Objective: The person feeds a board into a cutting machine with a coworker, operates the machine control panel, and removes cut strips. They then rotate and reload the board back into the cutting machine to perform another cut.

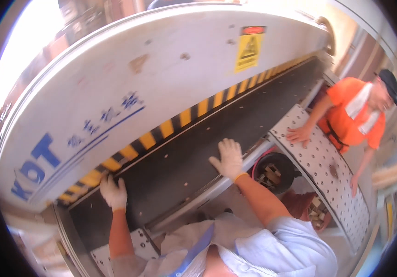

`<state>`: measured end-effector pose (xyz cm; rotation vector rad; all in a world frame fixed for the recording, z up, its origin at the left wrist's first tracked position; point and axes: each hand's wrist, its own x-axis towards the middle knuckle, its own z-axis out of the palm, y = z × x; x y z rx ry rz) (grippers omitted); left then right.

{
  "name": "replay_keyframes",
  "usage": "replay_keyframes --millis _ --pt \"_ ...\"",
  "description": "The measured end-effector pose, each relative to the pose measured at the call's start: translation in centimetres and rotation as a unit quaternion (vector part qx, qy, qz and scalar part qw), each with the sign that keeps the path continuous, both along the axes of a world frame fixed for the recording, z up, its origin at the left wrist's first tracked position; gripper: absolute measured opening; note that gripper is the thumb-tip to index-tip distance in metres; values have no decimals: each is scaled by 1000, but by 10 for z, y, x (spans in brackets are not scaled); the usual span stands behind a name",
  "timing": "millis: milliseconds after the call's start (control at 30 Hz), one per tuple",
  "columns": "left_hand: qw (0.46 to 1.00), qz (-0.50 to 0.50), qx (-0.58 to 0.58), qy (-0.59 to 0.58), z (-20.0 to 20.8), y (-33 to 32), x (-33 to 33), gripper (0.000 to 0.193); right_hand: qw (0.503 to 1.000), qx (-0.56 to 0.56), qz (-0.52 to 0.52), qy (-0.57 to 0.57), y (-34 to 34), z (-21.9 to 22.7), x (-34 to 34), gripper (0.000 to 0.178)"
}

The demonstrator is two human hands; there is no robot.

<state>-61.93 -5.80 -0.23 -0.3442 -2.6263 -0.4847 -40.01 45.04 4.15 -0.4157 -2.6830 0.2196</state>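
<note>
Your white-gloved left hand (114, 191), thumb and fingers apart, lies over the long, flat black machine bed (184, 159); your white-gloved right hand (230, 159), digits spread, lies over it too. Rightward, a round black bucket (288, 175) holds wooden pieces (271, 175); a reddish-brown sack (298, 203) holds pale blocks (317, 213).

Bright, slightly hazy light fills the scene, with blown-out glare left of the long, curved white metal machine panel (180, 60) and paler washout along its top edge. Below it, the flat matte-black surface (184, 159) looks much darker. Soft blur covers the background behind the panel, whose upper edge bows with fisheye distortion; black vignetting darkens the corners beyond.
</note>
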Motion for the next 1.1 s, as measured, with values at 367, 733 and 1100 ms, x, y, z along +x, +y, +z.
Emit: replay_keyframes --millis 367,733,1100 --pt "999 35 -35 22 2 -4 4 54 999 3 11 -40 -1 -15 -18 83" --pt "998 44 -47 2 -4 -1 7 61 999 10 15 -40 2 -31 -8 83" --pt "998 48 -44 1 -4 3 4 63 999 27 20 -15 7 -33 -11 82"
